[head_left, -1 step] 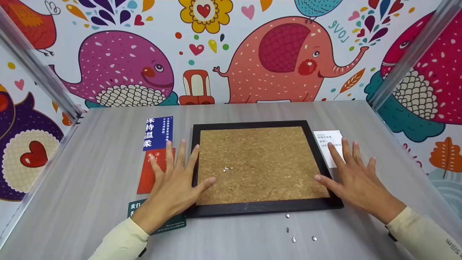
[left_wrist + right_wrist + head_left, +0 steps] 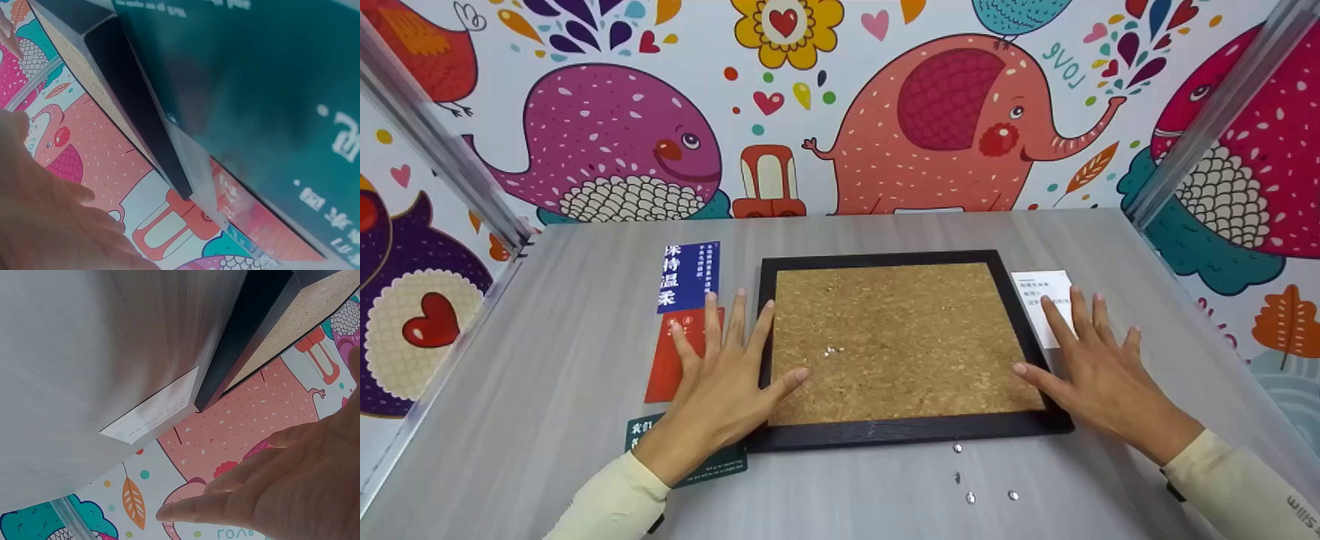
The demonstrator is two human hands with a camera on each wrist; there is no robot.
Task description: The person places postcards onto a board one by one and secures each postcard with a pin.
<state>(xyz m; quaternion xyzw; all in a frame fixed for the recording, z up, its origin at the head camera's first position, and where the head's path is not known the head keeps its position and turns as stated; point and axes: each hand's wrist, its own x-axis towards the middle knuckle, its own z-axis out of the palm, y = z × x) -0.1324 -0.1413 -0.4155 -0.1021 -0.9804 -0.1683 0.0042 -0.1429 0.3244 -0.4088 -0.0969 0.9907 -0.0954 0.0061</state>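
A corkboard (image 2: pixel 900 337) with a black frame (image 2: pixel 907 431) lies flat on the table. My left hand (image 2: pixel 720 382) is spread above its left edge, thumb over the cork and fingers partly over the red card (image 2: pixel 660 375). Above the board's right edge my right hand (image 2: pixel 1099 367) is spread too, its fingertips overlapping the white card (image 2: pixel 1035 289). Both wrist views show the palms raised off the frame, holding nothing. Beneath the left wrist a green card (image 2: pixel 720 466) is partly hidden. Beyond the red card is a blue card (image 2: pixel 690 262) with white writing.
Several small silver thumbtacks (image 2: pixel 970 498) lie on the grey table (image 2: pixel 570 330) in front of the board. Small shiny bits (image 2: pixel 832 350) sit on the cork, too small to identify. Printed wall panels (image 2: pixel 780 112) enclose the table at the back and sides, with metal posts (image 2: pixel 1207 120) at the corners.
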